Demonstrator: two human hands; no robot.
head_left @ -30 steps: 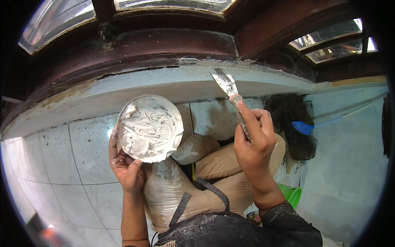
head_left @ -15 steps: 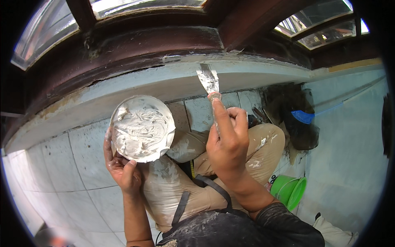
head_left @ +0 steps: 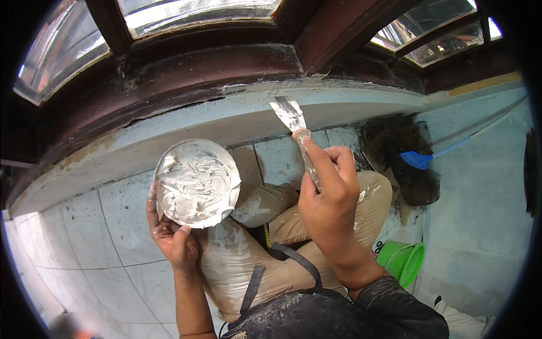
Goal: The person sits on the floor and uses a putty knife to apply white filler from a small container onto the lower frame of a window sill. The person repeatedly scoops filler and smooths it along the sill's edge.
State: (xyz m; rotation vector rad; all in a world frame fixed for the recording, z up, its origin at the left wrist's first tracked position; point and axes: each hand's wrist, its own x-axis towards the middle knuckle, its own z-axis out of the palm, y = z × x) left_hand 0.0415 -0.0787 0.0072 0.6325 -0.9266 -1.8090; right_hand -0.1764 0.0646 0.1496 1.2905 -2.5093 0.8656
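Observation:
My left hand (head_left: 176,240) grips a round white tub of filler paste (head_left: 197,183) by its lower rim, tilted so its creamy, ridged contents face me. In my right hand (head_left: 332,195) is a putty knife (head_left: 290,116), its handle inside my closed fingers with the index finger stretched along it. White paste covers much of the blade, which points up and slightly left. The blade's tip is at the pale blue ledge (head_left: 324,96) below the window frame; whether it touches cannot be told. Fresh white smears show along the joint between ledge and frame.
A dark red-brown window frame (head_left: 217,70) runs across the top. At the right lie a dark bag (head_left: 423,189), a blue broom (head_left: 416,160) and a green bucket (head_left: 402,263) on its side. White floor tiles (head_left: 141,226) extend left of my crossed, paste-spotted legs.
My right hand has shifted slightly right and the putty knife now leans more to the left. The tub appears slightly lower in view, still in my left hand.

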